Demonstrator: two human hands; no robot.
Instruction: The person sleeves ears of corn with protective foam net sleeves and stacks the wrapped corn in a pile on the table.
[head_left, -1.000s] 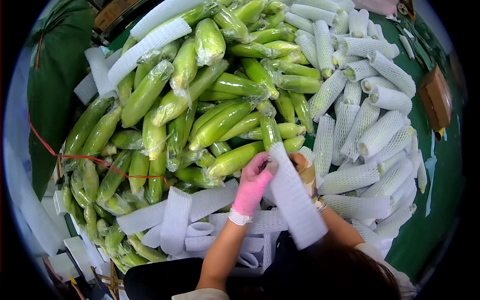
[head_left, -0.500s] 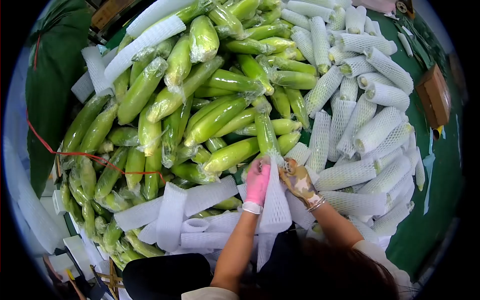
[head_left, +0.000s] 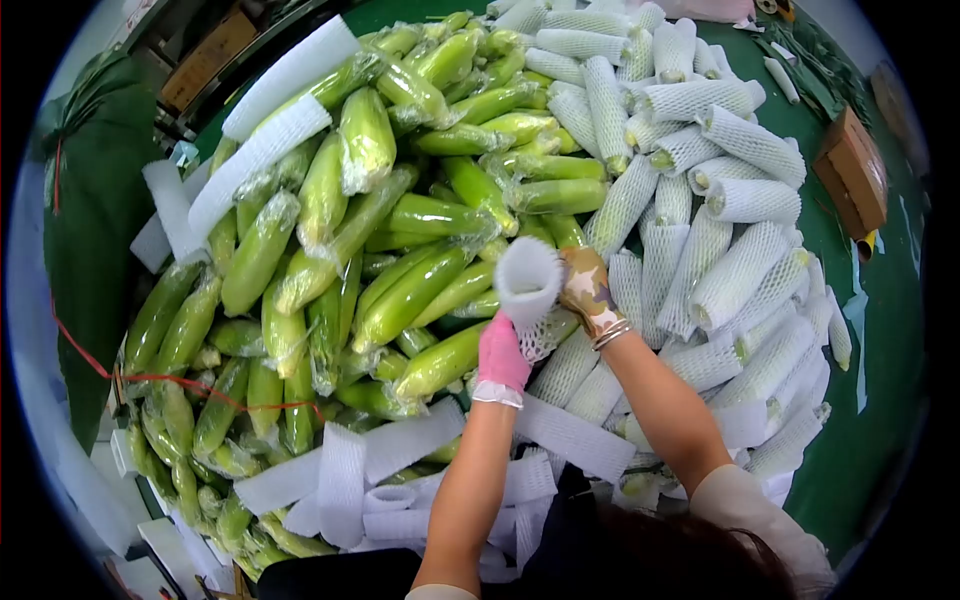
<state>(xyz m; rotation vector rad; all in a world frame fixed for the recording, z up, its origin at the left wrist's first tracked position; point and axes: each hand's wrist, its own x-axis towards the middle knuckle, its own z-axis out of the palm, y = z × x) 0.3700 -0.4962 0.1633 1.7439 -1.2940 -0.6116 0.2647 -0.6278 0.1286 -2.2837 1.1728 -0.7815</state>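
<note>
My left hand (head_left: 505, 355), in a pink glove, is closed round the lower part of a white foam net sleeve (head_left: 527, 285). The sleeve's round mouth tilts up toward me, and its mesh is stretched near my fingers. Against the sleeve's right side my right hand (head_left: 592, 292), in a camouflage-pattern glove, is curled, with its fingertips partly hidden. Whether an ear of corn is inside the sleeve cannot be seen. Under and left of my hands lie green ears of corn (head_left: 415, 295) wrapped in clear film.
Ears in foam net sleeves (head_left: 740, 275) are heaped on the right. Loose flat sleeves (head_left: 340, 485) lie close to my body, others at the upper left. A red string (head_left: 215, 392) crosses the left of the pile. A cardboard box (head_left: 850, 172) stands on the green surface at far right.
Both hands have moved up and away from my body with the sleeve. Its mouth, which pointed toward my body, now faces up. The wrapped ear just beyond my hands no longer shows.
</note>
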